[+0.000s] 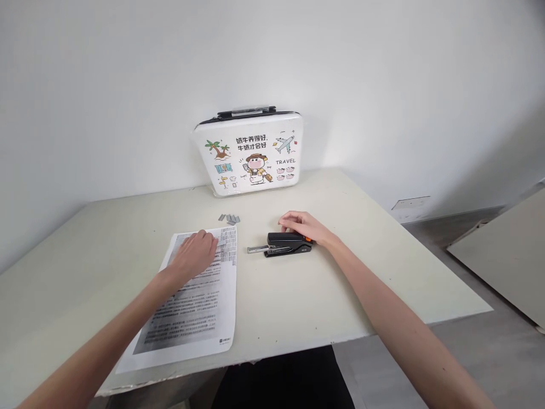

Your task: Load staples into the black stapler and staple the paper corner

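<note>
A black stapler (286,243) with an orange part lies on the table, its metal staple tray (257,249) sticking out to the left. My right hand (307,225) rests at the stapler's far side and rear, its fingers curled against it; the thumb is mostly hidden. On a sheaf of printed paper (227,318) to the left sits my left hand (196,250), closed, with its fingers bent under. A small pale piece shows by its fingertips, too unclear to name. Several short strips of staples (230,218) lie just beyond the paper's top edge.
A white hard case (255,156) with cartoon prints and a black handle stands at the table's back, against the wall. The pale table (340,295) ends close to my body. A flat panel (506,250) stands at the far right, and a wall socket (411,203) is beside the table.
</note>
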Demonstrator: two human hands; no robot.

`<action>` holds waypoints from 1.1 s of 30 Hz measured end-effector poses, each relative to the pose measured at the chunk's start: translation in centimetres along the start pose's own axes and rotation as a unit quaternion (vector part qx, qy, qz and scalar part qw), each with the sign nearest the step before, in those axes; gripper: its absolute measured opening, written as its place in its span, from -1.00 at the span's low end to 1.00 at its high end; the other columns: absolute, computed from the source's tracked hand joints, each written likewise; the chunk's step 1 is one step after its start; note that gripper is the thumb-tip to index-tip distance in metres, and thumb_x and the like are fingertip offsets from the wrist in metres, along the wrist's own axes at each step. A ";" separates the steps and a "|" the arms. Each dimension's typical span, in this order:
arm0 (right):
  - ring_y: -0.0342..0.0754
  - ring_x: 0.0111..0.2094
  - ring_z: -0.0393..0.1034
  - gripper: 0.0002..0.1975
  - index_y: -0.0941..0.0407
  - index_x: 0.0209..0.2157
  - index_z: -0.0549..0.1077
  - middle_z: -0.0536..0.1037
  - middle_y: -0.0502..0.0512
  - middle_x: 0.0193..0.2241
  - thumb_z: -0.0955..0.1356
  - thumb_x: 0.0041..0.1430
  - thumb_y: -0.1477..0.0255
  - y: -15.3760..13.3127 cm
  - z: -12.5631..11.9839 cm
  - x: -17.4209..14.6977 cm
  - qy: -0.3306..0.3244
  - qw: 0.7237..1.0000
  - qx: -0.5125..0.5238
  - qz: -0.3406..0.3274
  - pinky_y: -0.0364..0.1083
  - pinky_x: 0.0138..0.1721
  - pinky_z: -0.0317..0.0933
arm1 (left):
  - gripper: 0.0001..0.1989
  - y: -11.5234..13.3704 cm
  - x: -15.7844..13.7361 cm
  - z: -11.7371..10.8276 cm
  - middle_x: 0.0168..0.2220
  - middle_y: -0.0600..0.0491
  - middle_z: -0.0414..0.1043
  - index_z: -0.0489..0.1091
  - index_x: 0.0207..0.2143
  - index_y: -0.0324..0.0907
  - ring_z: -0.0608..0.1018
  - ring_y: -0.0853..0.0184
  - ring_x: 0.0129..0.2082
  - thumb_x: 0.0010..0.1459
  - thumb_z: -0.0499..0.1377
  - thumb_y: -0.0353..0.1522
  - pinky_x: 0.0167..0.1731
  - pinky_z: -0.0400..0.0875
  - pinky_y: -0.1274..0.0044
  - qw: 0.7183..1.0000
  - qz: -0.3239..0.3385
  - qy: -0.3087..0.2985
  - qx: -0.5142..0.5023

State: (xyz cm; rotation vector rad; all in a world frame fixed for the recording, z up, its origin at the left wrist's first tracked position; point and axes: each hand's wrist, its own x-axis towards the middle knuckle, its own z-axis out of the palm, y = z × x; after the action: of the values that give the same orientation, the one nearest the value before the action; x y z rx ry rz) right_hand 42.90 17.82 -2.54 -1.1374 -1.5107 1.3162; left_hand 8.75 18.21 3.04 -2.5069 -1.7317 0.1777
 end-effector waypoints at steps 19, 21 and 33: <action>-0.13 -0.43 0.40 -0.63 0.07 -0.21 0.56 0.65 0.05 -0.29 0.45 0.23 0.04 -0.5 0.2 -0.3 0.003 1.000 -0.009 0.001 -0.14 -0.39 0.27 | -0.67 -1.5 -0.2 0.3 -0.07 -0.11 0.56 0.43 -0.15 -0.10 0.60 0.07 -0.07 0.40 -0.02 -0.12 -0.06 0.51 0.26 0.974 0.067 0.082 -0.200; -0.13 -0.42 0.41 -0.64 0.07 -0.21 0.56 0.65 0.05 -0.29 0.45 0.23 0.05 -0.4 0.1 -0.2 0.005 1.000 -0.013 0.001 -0.14 -0.38 0.28 | -0.66 -0.9 -0.6 -0.2 -0.09 -0.06 0.61 0.43 -0.12 -0.09 0.63 0.12 -0.09 0.38 0.04 -0.06 -0.11 0.55 0.32 0.957 0.061 0.062 -0.277; -0.14 -0.42 0.43 -0.68 0.06 -0.21 0.57 0.66 0.04 -0.29 0.45 0.26 0.08 -0.1 0.1 0.0 0.006 1.000 -0.006 0.007 -0.14 -0.36 0.31 | -0.66 3.0 -1.0 -2.6 -0.13 -0.01 0.60 0.49 0.03 -0.07 0.69 0.21 -0.18 0.41 0.10 -0.09 -0.11 0.56 0.40 0.917 0.097 0.096 -0.375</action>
State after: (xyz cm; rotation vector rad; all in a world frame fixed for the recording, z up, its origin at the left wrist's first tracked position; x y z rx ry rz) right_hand 42.82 17.76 -2.49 -1.1644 -1.5058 1.3089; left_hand 11.60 16.19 5.28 -3.0461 -1.6784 -0.8570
